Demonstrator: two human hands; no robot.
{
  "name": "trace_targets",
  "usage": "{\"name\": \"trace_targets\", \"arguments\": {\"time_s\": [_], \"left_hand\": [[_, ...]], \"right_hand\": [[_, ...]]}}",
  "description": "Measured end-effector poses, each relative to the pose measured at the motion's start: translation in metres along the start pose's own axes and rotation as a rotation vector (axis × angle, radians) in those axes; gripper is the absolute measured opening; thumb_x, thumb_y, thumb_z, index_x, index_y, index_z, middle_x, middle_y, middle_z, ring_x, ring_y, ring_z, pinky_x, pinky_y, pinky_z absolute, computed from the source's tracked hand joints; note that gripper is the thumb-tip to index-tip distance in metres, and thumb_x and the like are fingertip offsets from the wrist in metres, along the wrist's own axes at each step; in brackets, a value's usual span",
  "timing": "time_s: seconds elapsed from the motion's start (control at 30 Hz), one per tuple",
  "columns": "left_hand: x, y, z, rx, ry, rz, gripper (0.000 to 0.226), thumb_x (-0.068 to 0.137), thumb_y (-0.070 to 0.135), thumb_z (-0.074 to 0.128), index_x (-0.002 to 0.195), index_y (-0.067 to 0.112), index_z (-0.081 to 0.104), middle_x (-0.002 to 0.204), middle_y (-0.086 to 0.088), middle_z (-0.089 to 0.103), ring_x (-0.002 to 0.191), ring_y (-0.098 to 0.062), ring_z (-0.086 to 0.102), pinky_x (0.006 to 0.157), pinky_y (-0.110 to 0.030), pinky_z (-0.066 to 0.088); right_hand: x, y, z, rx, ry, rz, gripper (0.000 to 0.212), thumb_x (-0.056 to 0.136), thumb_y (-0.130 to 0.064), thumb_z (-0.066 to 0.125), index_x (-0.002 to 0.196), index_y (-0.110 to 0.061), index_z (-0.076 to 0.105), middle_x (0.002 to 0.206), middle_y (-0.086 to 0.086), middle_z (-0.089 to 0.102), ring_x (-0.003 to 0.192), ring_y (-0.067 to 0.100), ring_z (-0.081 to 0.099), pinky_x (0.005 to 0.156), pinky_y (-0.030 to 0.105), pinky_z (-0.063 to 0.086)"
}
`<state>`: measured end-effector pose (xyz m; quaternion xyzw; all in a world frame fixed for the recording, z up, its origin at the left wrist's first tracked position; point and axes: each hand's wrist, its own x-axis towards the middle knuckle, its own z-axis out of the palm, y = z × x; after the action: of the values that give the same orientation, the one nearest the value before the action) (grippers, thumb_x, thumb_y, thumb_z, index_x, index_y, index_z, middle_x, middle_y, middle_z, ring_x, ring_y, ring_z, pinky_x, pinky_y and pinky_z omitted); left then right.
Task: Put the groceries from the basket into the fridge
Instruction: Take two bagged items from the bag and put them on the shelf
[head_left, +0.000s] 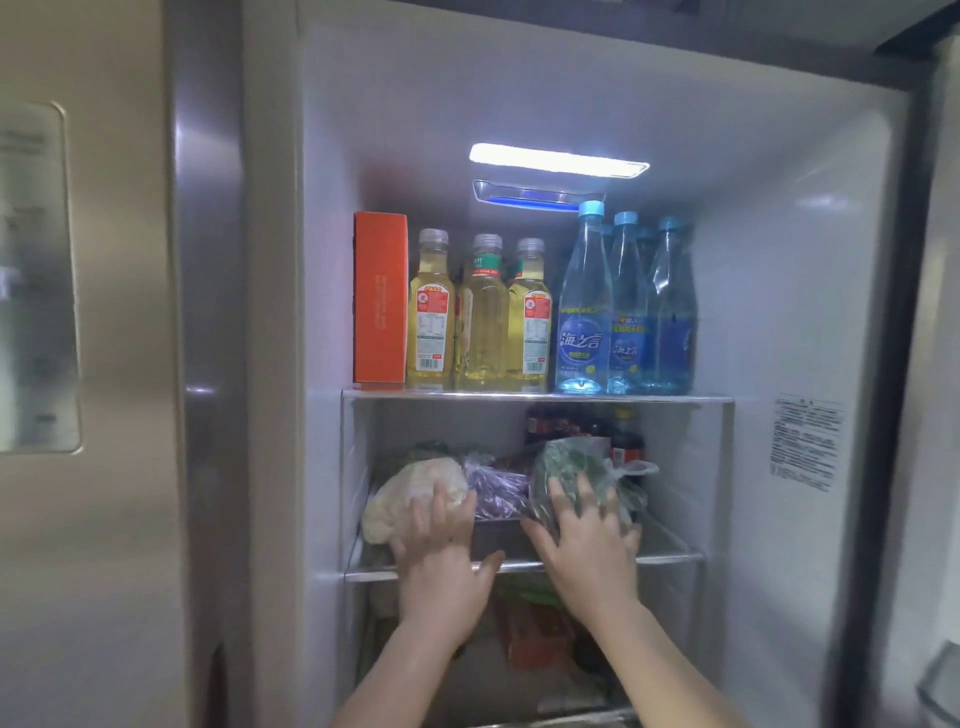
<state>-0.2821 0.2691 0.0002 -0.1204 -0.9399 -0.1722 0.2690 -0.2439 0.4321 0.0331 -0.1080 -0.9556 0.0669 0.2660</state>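
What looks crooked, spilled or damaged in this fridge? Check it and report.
Nothing stands out. On the top shelf the orange carton, yellow bottles and blue water bottles stand upright, no spill visible. Below, the left hand rests on the bagged cauliflower and the right hand on the bagged greens; both sit on the shelf.

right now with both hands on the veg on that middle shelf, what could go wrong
1. The cauliflower under the left hand lies close to the front edge of the middle shelf; it may roll out once released.
2. The bagged greens under the right hand sit just in front of dark bottles; a hard push could tip them.
3. The purple bag is wedged between the two and may get squashed.
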Motion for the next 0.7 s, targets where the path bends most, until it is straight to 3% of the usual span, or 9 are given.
{"name": "trace_targets", "arguments": {"time_s": [0.07,0.2,0.47,0.53,0.63,0.7], "left_hand": [[-0.012,0.002,-0.007,0.029,-0.004,0.030,0.076,0.090,0.066,0.031,0.147,0.040,-0.011,0.157,-0.001,-0.023,0.144,-0.032,-0.019,0.116,-0.055,0.002],[-0.036,0.004,-0.025,-0.042,-0.041,0.048,0.076,0.091,0.067,0.028,0.149,0.037,-0.010,0.157,0.000,-0.023,0.144,-0.027,-0.020,0.118,-0.051,0.001],[-0.102,0.000,-0.062,-0.230,-0.091,0.192,0.073,0.091,0.060,0.041,0.150,0.033,0.007,0.160,0.002,-0.007,0.146,-0.020,-0.012,0.119,-0.044,0.005],[-0.128,-0.008,-0.068,-0.341,-0.108,0.255,0.075,0.090,0.057,0.048,0.150,0.031,0.013,0.160,0.001,0.004,0.147,-0.018,-0.003,0.119,-0.041,0.010],[-0.178,-0.028,-0.076,-0.576,-0.101,0.358,0.075,0.086,0.050,0.061,0.148,0.026,0.027,0.155,-0.001,0.025,0.144,-0.015,0.017,0.118,-0.036,0.021],[-0.216,-0.048,-0.081,-0.644,-0.124,0.402,0.074,0.085,0.049,0.062,0.148,0.026,0.030,0.153,0.002,0.027,0.142,-0.012,0.021,0.117,-0.030,0.022]], "right_hand": [[-0.011,-0.002,-0.003,-0.016,-0.010,-0.019,0.083,0.079,-0.077,-0.004,0.151,-0.037,0.004,0.161,-0.001,0.002,0.147,0.033,0.000,0.112,0.062,0.014],[-0.038,-0.006,-0.013,-0.032,0.018,-0.032,0.073,0.087,-0.072,0.011,0.150,-0.037,0.005,0.161,-0.001,0.006,0.147,0.031,0.004,0.112,0.062,0.018],[-0.128,-0.022,-0.048,-0.043,0.091,0.011,0.071,0.088,-0.069,0.021,0.150,-0.037,0.011,0.160,-0.001,0.008,0.146,0.027,0.010,0.113,0.057,0.023],[-0.164,-0.028,-0.050,-0.057,0.094,0.029,0.072,0.087,-0.068,0.027,0.150,-0.034,0.016,0.159,0.002,0.015,0.145,0.028,0.016,0.111,0.055,0.029],[-0.228,-0.039,-0.049,-0.038,0.135,0.056,0.070,0.088,-0.058,0.050,0.147,-0.026,0.032,0.154,0.010,0.029,0.140,0.031,0.030,0.107,0.050,0.036],[-0.277,-0.048,-0.044,-0.013,0.190,0.088,0.066,0.086,-0.052,0.056,0.143,-0.021,0.041,0.148,0.014,0.038,0.134,0.033,0.039,0.101,0.050,0.043]]}}
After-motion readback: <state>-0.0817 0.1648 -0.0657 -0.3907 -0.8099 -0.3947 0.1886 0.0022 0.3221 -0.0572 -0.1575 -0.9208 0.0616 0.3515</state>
